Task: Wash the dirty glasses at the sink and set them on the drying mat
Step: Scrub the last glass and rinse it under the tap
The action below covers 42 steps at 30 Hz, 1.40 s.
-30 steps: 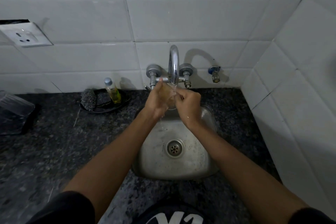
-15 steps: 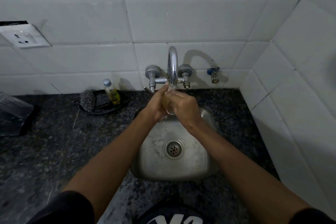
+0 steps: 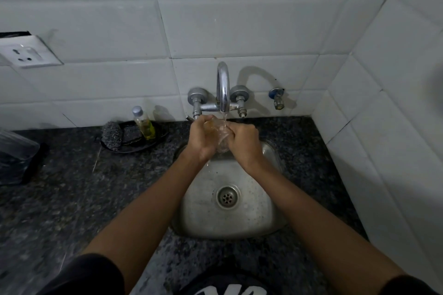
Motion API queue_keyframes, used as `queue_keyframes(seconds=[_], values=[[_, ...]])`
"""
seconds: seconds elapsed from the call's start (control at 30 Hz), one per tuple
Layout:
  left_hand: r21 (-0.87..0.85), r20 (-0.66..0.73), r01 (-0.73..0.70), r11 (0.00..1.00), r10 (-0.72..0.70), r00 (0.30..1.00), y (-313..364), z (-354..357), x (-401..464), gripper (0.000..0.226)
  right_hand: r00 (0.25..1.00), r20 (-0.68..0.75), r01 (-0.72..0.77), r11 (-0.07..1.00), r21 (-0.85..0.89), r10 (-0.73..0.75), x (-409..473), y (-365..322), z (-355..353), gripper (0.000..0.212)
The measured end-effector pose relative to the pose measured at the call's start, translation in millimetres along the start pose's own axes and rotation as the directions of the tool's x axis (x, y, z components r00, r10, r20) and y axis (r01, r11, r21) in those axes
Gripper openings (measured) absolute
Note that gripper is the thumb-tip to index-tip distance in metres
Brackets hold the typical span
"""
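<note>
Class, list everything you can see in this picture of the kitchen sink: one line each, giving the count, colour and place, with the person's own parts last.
glass: one, clear, under the running water, between both hands
tap: one, chrome, on the wall above the sink
sink: one, steel, set in the counter
counter: one, dark speckled stone
small valve: one, metal with blue, right of the tap
bottle: one, yellow liquid, in the dark tray
dark tray: one, left of the sink
scrubber: one, grey, in the tray
socket: one, white, left wall
left hand: grips the glass
right hand: grips the glass

Oil bottle (image 3: pixel 144 124), scrubber (image 3: pixel 111 135) in black dish (image 3: pixel 134 147).
</note>
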<state>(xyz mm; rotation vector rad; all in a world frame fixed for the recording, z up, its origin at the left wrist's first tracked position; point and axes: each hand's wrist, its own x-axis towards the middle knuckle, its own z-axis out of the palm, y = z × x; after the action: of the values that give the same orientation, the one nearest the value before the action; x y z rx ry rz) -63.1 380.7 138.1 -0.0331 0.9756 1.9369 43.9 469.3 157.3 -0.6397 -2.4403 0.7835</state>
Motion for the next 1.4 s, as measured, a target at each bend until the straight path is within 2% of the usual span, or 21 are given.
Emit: queue_keyframes(seconds=[0.1, 0.17, 0.23, 0.27, 0.37, 0.47, 0.57, 0.63, 0.73, 0.83, 0.87, 0.9, 0.93, 0.97, 1.0, 1.03, 1.1, 1.17, 1.23, 1.33, 1.4], values=[[0.121, 0.037, 0.059, 0.991, -0.064, 0.997, 0.4, -1.3, 2.9, 0.048, 0.998, 0.029, 0.051, 0.998, -0.040, -0.050, 0.9, 1.8, -1.1, 0.018], [0.252, -0.031, 0.082, 0.964, -0.077, 0.997, 1.2, -2.0, 4.8, 0.040, 0.989, 0.039, 0.149, 0.984, -0.102, -0.146, -0.9, 3.1, -2.6, 0.014], [0.261, -0.126, 0.083, 0.962, -0.051, 0.991, 1.4, -9.3, 10.4, 0.050, 0.987, 0.010, 0.164, 0.982, -0.091, -0.163, -1.3, 8.5, -1.2, 0.018], [0.259, -0.164, 0.068, 0.964, -0.025, 0.986, 2.3, -10.4, 10.5, 0.050, 0.991, -0.018, 0.131, 0.990, -0.047, -0.132, -1.8, 9.6, -0.2, 0.019], [0.201, -0.133, 0.007, 0.980, 0.020, 0.991, 0.7, -8.9, 8.3, 0.024, 1.000, -0.017, -0.006, 0.998, 0.062, 0.007, -1.6, 9.8, -0.8, 0.022], [0.114, -0.104, -0.015, 0.993, 0.027, 0.994, -2.1, -8.2, 6.1, 0.026, 0.969, 0.224, -0.134, 0.981, 0.139, 0.101, 1.3, 11.4, -7.2, 0.021], [0.058, -0.134, -0.024, 0.998, 0.032, 0.990, -5.7, -12.7, 6.4, 0.028, 0.791, 0.571, -0.401, 0.892, 0.210, 0.221, 1.4, 12.5, -19.6, 0.029], [0.033, -0.117, -0.030, 0.999, 0.033, 0.993, -7.2, -13.7, 6.4, 0.026, 0.664, 0.724, -0.570, 0.752, 0.332, 0.184, -1.5, 14.9, -25.0, 0.044], [0.032, -0.028, -0.036, 0.999, 0.037, 0.999, -6.7, -12.9, 3.3, 0.025, 0.614, 0.774, -0.701, 0.558, 0.444, 0.154, -5.4, 15.0, -26.3, 0.052], [0.197, 0.008, -0.072, 0.978, 0.072, 0.997, -8.8, -8.7, -3.8, 0.020, 0.650, 0.714, -0.693, 0.591, 0.414, 0.262, -8.1, 15.4, -17.4, 0.045], [0.336, 0.008, -0.123, 0.934, 0.127, 0.992, -9.5, -6.7, -6.2, 0.019, 0.670, 0.684, -0.674, 0.624, 0.397, 0.289, -8.8, 16.6, -15.2, 0.045], [0.511, 0.007, -0.195, 0.837, 0.223, 0.975, -9.0, -6.1, -8.8, 0.017, 0.692, 0.655, -0.654, 0.649, 0.389, 0.305, -9.4, 17.1, -14.5, 0.044], [0.689, 0.049, -0.285, 0.666, 0.349, 0.936, -7.4, -7.9, -10.8, 0.016, 0.712, 0.626, -0.640, 0.662, 0.390, 0.319, -9.9, 18.5, -15.1, 0.043], [0.821, 0.180, -0.390, 0.418, 0.458, 0.871, -4.5, -11.3, -13.2, 0.017, 0.730, 0.598, -0.628, 0.670, 0.396, 0.331, -10.2, 19.7, -17.5, 0.042], [0.857, 0.356, -0.488, 0.167, 0.493, 0.794, -0.5, -16.3, -14.4, 0.022, 0.742, 0.575, -0.621, 0.677, 0.395, 0.344, -10.0, 20.9, -20.5, 0.041], [0.828, 0.511, -0.560, -0.028, 0.452, 0.732, 4.3, -23.3, -13.7, 0.030, 0.750, 0.560, -0.615, 0.683, 0.394, 0.352, -9.6, 21.0, -23.7, 0.041], [0.718, 0.696, -0.650, -0.249, 0.284, 0.660, 13.3, -36.9, -10.2, 0.045, 0.759, 0.547, -0.607, 0.688, 0.398, 0.353, -9.0, 19.9, -28.7, 0.048], [0.615, 0.780, -0.706, -0.350, 0.137, 0.611, 18.8, -44.3, -9.1, 0.054, 0.755, 0.555, -0.609, 0.686, 0.398, 0.348, -8.3, 20.4, -31.1, 0.053], [0.562, 0.802, -0.718, -0.411, 0.061, 0.594, 22.4, -46.4, -11.0, 0.062, 0.742, 0.579, -0.625, 0.661, 0.415, 0.338, -7.0, 21.1, -32.0, 0.045], [0.506, 0.823, -0.719, -0.476, 0.018, 0.567, 23.6, -46.5, -14.1, 0.069, 0.728, 0.602, -0.643, 0.631, 0.434, 0.327, -6.2, 21.6, -32.3, 0.040], [0.495, 0.825, -0.714, -0.495, 0.012, 0.565, 22.9, -45.1, -14.9, 0.068, 0.743, 0.593, -0.609, 0.681, 0.406, 0.311, -6.9, 22.4, -33.1, 0.041]])
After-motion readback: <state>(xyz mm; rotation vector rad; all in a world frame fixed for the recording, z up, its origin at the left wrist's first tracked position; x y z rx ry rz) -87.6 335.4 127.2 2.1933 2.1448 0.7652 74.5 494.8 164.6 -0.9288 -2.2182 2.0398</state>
